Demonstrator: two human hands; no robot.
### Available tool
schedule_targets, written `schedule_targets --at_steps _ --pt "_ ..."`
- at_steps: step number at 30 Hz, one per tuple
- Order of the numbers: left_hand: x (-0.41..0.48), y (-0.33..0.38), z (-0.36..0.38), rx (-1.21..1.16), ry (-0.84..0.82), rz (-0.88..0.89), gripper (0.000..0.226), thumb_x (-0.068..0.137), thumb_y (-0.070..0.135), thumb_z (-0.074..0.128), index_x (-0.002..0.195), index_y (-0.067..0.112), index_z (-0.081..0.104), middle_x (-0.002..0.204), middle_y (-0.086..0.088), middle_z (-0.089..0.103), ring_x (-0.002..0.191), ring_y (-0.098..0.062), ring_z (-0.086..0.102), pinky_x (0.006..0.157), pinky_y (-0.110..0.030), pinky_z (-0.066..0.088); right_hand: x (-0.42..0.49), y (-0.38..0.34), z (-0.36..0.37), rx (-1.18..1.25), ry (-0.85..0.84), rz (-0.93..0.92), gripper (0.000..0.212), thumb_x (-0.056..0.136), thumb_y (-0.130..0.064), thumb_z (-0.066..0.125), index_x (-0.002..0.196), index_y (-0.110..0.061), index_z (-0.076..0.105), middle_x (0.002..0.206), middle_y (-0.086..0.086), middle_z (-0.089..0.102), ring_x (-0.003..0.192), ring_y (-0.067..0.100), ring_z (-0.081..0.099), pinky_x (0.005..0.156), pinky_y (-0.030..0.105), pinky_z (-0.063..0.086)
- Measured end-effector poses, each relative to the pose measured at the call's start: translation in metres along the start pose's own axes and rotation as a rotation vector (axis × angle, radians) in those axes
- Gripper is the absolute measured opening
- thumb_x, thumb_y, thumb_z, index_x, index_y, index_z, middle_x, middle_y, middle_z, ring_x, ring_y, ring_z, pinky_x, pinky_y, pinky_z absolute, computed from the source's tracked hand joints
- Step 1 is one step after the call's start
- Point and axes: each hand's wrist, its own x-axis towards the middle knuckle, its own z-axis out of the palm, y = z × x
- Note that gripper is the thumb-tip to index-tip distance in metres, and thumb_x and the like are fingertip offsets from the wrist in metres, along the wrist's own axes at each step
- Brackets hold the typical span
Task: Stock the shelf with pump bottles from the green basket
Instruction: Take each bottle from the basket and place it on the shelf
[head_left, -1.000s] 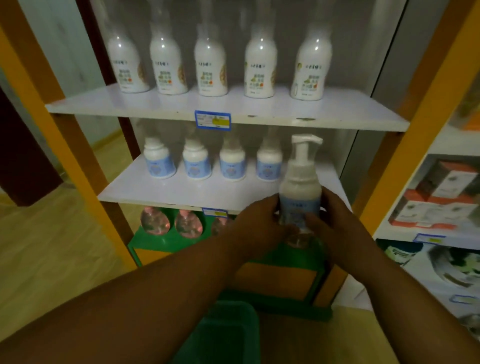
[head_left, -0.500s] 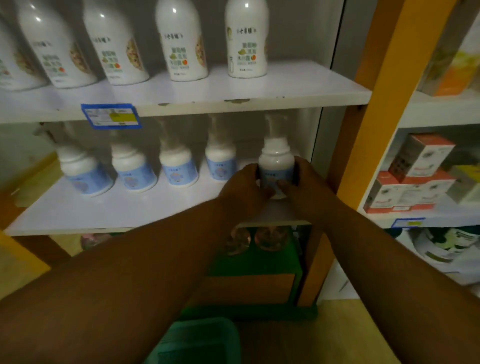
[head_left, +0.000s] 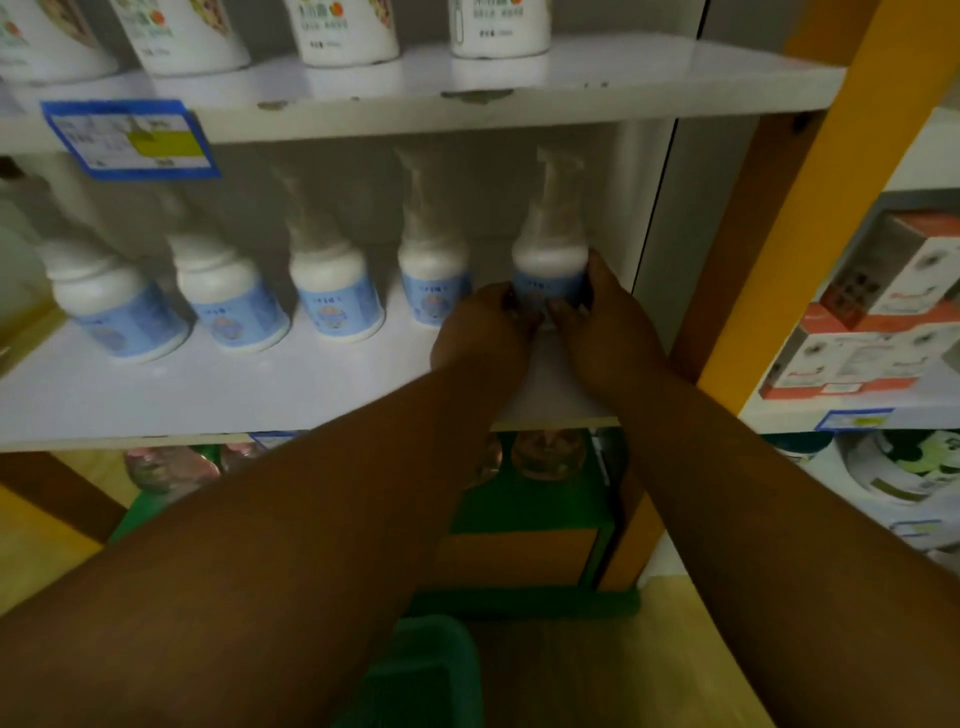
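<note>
Shelf (head_left: 249, 387) now under pump bottle (head_left: 549, 267); left hand (head_left: 483, 332), right hand (head_left: 609, 332) around

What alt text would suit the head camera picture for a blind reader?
A left hand and a right hand grip a blue-labelled pump bottle on a white shelf, at the right end of a row of four matching bottles. A green basket shows below the arms.

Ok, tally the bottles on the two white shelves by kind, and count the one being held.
Blue-label pump bottles: 5 (one gripped by left hand and right hand)
Large white bottles: 4
Total: 9
</note>
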Motion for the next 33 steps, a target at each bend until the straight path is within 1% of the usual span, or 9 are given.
schedule_targets --at_steps 4,9,12,13,17,22,25,29,33 --pt "0.002 0.001 0.003 0.032 0.032 -0.031 0.037 0.093 0.042 0.055 0.126 0.026 0.059 0.121 0.0 0.066 0.107 -0.023 0.062 0.088 -0.038 0.048 0.002 -0.001 0.006 -0.105 0.052 0.031 0.066 0.098 -0.034 0.057 0.154 -0.03 0.024 0.146 -0.002 0.051 0.131 0.021 0.051 0.103 0.039 0.045" --pt "-0.001 0.002 0.006 0.058 0.069 -0.01 0.036 0.093 0.044 0.052 0.125 0.03 0.058 0.122 0.003 0.065 0.106 -0.022 0.061 0.079 -0.033 0.042 0.003 0.0 0.007 -0.145 0.068 0.037 0.07 0.098 -0.038 0.057 0.157 -0.025 0.02 0.148 0.0 0.049 0.132 0.019 0.051 0.104 0.033 0.044" --pt "-0.003 0.002 0.006 0.071 0.074 -0.006 0.036 0.093 0.045 0.051 0.126 0.032 0.057 0.121 0.004 0.065 0.105 -0.022 0.062 0.083 -0.037 0.048 0.001 0.001 0.008 -0.13 0.09 0.011 0.069 0.098 -0.037 0.058 0.156 -0.024 0.024 0.147 -0.001 0.05 0.131 0.017 0.051 0.101 0.024 0.042" --pt "-0.003 0.003 0.006 0.081 0.069 -0.003 0.036 0.093 0.046 0.05 0.127 0.033 0.056 0.121 0.003 0.065 0.106 -0.023 0.062 0.085 -0.039 0.049 0.001 0.001 0.008 -0.126 0.092 0.007 0.068 0.098 -0.036 0.058 0.156 -0.024 0.025 0.147 -0.001 0.051 0.131 0.017 0.051 0.101 0.025 0.042" --pt "-0.006 0.003 0.006 0.094 0.067 0.008 0.035 0.094 0.045 0.049 0.126 0.033 0.056 0.121 0.004 0.065 0.105 -0.022 0.062 0.086 -0.04 0.051 -0.001 0.002 0.007 -0.11 0.071 0.008 0.066 0.099 -0.032 0.056 0.156 -0.024 0.023 0.149 -0.001 0.049 0.133 0.018 0.05 0.106 0.038 0.045" --pt "-0.007 0.002 0.007 0.109 0.089 0.022 0.034 0.095 0.041 0.048 0.127 0.032 0.055 0.119 0.004 0.065 0.105 -0.021 0.062 0.084 -0.037 0.05 -0.003 0.0 0.007 -0.121 0.085 0.01 0.065 0.099 -0.031 0.056 0.156 -0.025 0.024 0.147 -0.002 0.051 0.131 0.018 0.052 0.104 0.036 0.045" --pt "-0.007 0.001 0.009 0.122 0.11 0.004 0.035 0.097 0.039 0.045 0.13 0.032 0.052 0.121 0.003 0.064 0.107 -0.022 0.061 0.078 -0.033 0.044 -0.004 -0.001 0.008 -0.126 0.091 0.007 0.063 0.1 -0.032 0.055 0.155 -0.027 0.025 0.144 -0.001 0.054 0.128 0.019 0.054 0.102 0.039 0.047" --pt "-0.004 -0.002 0.01 0.113 0.103 -0.022 0.039 0.096 0.035 0.045 0.135 0.031 0.047 0.127 0.002 0.062 0.112 -0.023 0.06 0.08 -0.033 0.041 -0.003 -0.002 0.009 -0.139 0.081 0.042 0.064 0.1 -0.032 0.054 0.155 -0.027 0.024 0.144 0.0 0.054 0.127 0.021 0.055 0.101 0.041 0.048" --pt "-0.004 -0.004 0.012 0.115 0.103 -0.023 0.04 0.094 0.034 0.048 0.134 0.031 0.047 0.128 0.002 0.061 0.113 -0.022 0.059 0.084 -0.034 0.042 -0.003 -0.003 0.008 -0.122 0.072 0.047 0.065 0.1 -0.03 0.055 0.156 -0.025 0.023 0.144 0.001 0.054 0.127 0.021 0.055 0.102 0.039 0.048"
